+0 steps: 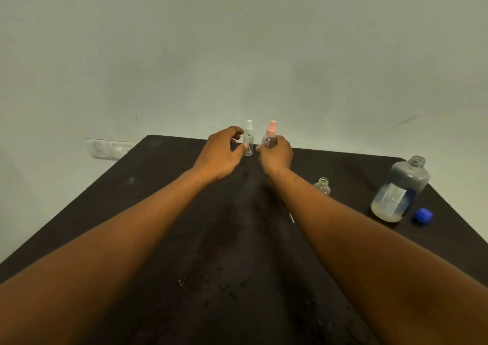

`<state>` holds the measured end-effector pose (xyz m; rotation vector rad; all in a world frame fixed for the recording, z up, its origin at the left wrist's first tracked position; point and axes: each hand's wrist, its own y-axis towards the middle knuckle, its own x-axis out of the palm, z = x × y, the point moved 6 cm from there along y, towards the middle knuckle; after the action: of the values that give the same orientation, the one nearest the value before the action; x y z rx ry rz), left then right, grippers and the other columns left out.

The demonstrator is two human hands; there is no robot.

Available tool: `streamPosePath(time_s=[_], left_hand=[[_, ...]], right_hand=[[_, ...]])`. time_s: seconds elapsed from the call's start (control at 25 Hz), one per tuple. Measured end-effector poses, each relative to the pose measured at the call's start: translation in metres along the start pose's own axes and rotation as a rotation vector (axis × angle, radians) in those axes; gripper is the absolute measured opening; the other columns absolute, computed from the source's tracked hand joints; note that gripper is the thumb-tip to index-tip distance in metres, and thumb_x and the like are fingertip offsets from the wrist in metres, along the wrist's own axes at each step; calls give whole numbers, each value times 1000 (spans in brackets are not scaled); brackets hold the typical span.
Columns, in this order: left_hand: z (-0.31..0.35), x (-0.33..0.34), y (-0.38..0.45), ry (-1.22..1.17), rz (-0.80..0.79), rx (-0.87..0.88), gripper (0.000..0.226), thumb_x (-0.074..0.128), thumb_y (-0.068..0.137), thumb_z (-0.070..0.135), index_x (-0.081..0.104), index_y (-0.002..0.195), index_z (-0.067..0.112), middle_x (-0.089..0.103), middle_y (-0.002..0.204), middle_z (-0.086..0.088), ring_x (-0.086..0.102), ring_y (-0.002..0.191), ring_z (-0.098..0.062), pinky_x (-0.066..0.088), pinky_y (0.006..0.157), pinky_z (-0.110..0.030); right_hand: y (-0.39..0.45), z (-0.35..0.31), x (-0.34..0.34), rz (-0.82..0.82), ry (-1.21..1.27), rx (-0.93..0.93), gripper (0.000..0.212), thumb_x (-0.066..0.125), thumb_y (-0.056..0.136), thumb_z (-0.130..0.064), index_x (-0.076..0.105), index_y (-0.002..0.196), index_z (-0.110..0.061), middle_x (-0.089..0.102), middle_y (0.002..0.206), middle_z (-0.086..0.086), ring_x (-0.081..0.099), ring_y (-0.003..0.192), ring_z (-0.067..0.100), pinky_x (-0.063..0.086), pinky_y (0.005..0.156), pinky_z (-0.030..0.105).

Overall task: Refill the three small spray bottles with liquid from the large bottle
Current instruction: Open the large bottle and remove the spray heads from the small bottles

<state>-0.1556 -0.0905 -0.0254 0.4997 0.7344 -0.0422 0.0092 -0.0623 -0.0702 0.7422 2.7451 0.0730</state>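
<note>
At about ten o'clock, just off the far-left corner of the dark table (158, 212), a white switch plate (109, 148) sits on the pale wall (237, 40). Toward twelve o'clock, the person's left hand (220, 153) reaches to the far edge with its fingers loosely curved and apart, the thumb tip touching or nearly touching the lower side of the white-capped spray bottle (248, 139) without closing round it. That small clear bottle stands upright; whether it holds liquid cannot be told. Just right of it, the right hand (277, 155) grips the pink-capped spray bottle (270, 138), fingers wrapped round its clear body so only the pink sprayer and shoulder show; its fill level is hidden. Toward two o'clock, partly behind the right forearm, an uncapped small bottle (322, 185) stands with its neck open, and it looks clear with no liquid that can be made out. Farther right, near three o'clock, the large bottle (400, 190) stands open-necked, its labelled body mostly empty, with a shallow layer of pale cloudy liquid at the bottom. A blue cap (422, 215) lies on the table just beside its base.
</note>
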Motion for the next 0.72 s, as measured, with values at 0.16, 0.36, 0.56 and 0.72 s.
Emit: streamPosePath(time_s=[0.16,0.36,0.56,0.72], left_hand=[[24,-25,-17,-4,7,6,41,63,99,30,56,139,20,64,129,0,62,113,-15,52,98,-29],[67,-54,-37,-36,17,50,38,65,98,30,58,135,21,66,119,2,64,106,-13,54,95,-30],[122,-60,-59,-58,-189,170,46,72,93,23,58,136,30,66,121,4,65,108,-11,56,89,-23],[163,-56,-70,19,-334,280,33,71,90,12,73,120,27,72,115,10,67,104,-3,56,92,-22]], right_hand=[[-45,-17,-27,-80,15,-69,31,72,93,-12,63,123,-14,67,117,3,64,103,19,52,88,29],[-104,-38,-63,-176,28,-147,30,76,90,-17,65,118,-14,68,106,0,64,90,12,52,73,21],[-148,-42,-94,-266,52,-194,25,73,92,-21,64,115,-21,67,102,-3,66,92,15,56,76,25],[-171,-41,-115,-314,44,-182,23,66,97,-26,58,119,-25,66,105,-3,67,96,18,60,89,36]])
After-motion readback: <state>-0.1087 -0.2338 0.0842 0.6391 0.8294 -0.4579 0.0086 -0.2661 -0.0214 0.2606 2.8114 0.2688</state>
